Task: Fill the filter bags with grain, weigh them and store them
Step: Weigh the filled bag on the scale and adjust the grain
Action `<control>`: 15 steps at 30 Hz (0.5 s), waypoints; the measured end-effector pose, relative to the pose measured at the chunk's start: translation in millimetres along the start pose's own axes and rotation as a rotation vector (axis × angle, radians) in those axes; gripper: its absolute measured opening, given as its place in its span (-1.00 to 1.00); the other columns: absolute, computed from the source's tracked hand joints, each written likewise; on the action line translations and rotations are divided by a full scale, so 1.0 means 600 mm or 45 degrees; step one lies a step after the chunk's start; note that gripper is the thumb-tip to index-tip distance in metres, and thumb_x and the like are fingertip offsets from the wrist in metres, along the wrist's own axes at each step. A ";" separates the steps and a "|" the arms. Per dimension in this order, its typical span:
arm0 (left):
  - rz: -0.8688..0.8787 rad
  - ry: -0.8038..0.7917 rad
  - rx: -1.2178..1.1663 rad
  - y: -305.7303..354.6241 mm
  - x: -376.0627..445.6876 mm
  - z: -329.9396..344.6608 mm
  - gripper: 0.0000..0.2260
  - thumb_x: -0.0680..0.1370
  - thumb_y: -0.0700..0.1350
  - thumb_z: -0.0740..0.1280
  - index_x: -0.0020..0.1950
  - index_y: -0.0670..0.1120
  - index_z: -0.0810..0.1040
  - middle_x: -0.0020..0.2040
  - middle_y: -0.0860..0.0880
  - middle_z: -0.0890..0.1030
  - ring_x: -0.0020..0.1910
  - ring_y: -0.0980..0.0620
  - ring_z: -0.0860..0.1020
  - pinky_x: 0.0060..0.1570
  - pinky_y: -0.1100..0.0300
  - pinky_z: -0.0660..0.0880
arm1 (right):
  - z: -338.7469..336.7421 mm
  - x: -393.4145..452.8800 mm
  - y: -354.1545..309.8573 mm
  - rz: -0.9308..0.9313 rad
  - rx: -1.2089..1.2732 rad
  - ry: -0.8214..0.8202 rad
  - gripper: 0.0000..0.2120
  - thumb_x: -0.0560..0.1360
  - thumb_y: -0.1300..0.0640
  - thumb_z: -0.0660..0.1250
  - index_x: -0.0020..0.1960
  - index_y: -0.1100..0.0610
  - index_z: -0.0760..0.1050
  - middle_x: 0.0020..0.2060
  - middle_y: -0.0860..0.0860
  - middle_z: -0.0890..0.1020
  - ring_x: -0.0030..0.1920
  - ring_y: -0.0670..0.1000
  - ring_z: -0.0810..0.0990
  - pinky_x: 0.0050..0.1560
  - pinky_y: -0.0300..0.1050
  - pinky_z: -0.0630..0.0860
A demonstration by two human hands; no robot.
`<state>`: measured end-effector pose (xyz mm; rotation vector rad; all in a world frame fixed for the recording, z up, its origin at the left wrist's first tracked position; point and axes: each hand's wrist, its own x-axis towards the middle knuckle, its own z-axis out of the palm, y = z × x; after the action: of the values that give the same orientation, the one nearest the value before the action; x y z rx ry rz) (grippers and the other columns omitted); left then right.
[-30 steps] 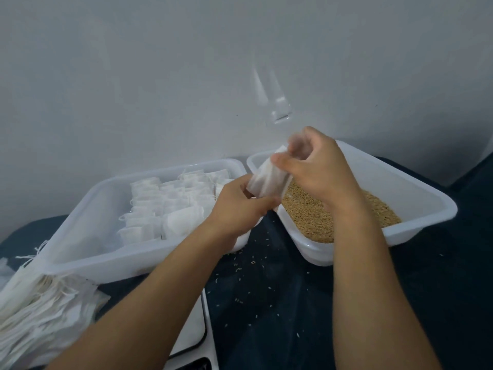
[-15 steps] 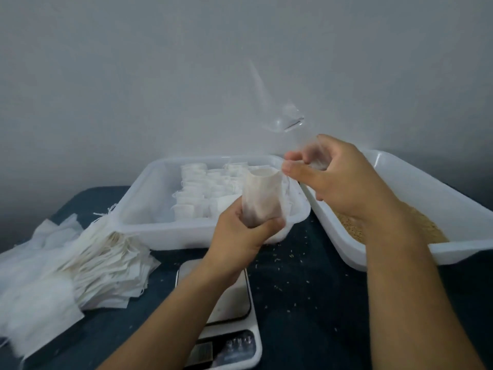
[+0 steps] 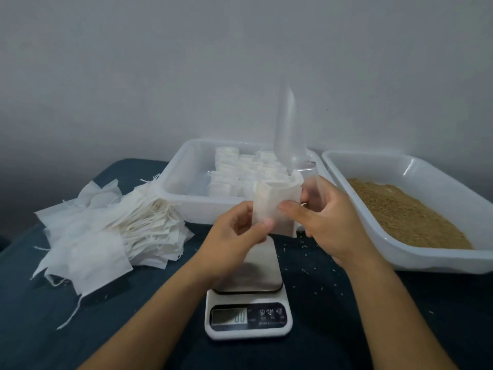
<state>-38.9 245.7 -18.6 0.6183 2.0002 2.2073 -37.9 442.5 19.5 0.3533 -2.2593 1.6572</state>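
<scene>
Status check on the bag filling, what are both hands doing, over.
Left hand and right hand both grip the filter bag above the scale. Right also holds the clear scoop. Scale pan bare, nothing in the way.

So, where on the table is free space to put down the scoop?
Bare cloth lies right of the scale, below the grain tray, with only stray grains. Another patch lies in front of the empty bag pile. The tray of filled bags and the strip between the trays are crowded.
</scene>
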 end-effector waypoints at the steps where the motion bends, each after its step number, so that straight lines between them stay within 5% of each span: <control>1: 0.006 0.064 0.006 0.000 -0.002 -0.007 -0.90 0.57 0.00 0.46 0.06 0.04 0.68 0.01 -0.01 0.72 0.05 0.03 0.67 0.15 0.08 0.62 | 0.005 -0.003 0.001 0.012 0.017 0.006 -0.71 0.39 -0.10 0.54 -0.01 0.00 0.56 -0.10 0.02 0.69 -0.17 -0.02 0.68 -0.35 -0.32 0.49; 6: 0.021 0.215 0.041 -0.009 -0.007 -0.034 -0.90 0.57 0.00 0.48 -0.15 0.06 0.68 -0.16 -0.01 0.69 -0.11 0.06 0.65 0.03 0.09 0.64 | 0.028 -0.013 0.014 0.058 -0.009 0.058 -0.70 0.40 -0.19 0.52 -0.11 -0.03 0.51 -0.22 -0.04 0.63 -0.36 -0.14 0.54 -0.42 -0.28 0.46; 15: 0.021 0.208 -0.077 -0.021 -0.019 -0.041 -0.91 0.53 -0.02 0.47 0.00 0.03 0.68 -0.03 -0.02 0.73 -0.01 0.03 0.69 0.03 0.15 0.62 | 0.051 -0.024 0.019 -0.050 -0.075 0.137 -0.73 0.49 -0.04 0.52 -0.11 0.07 0.47 -0.22 0.07 0.57 -0.23 0.08 0.58 -0.27 -0.03 0.52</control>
<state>-39.8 220.7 -34.7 0.4634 1.9991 2.3888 -32.1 416.9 -4.7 0.2853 -2.2028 1.5492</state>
